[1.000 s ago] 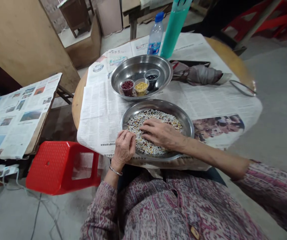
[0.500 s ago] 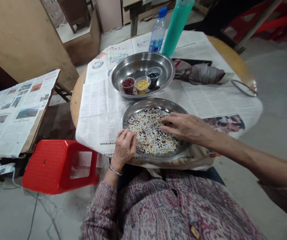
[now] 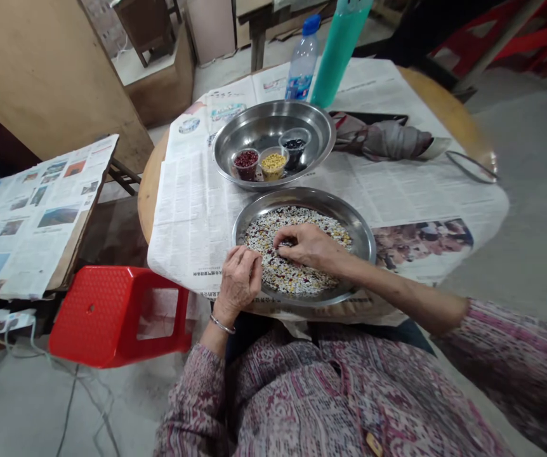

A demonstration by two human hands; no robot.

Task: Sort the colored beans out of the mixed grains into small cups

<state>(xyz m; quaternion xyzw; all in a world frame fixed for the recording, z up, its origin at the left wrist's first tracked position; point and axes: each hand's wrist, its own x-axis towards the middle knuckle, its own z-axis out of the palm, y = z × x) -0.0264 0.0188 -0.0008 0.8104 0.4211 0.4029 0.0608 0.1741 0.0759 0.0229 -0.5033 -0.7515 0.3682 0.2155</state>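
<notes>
While the left hand sits curled by a round silver metal basin, the right hand bends over white-yellow-dark grains; can't tell if either's gripping anything.

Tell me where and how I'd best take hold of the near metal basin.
I'd suggest the rim of the near basin, one hand at the left and one at the right, coming from the sides. It is wide and shallow, and loose grains cover much of its floor, so level support should help. The left hand is at the near-left edge; the far basin crowds the far edge.
</notes>
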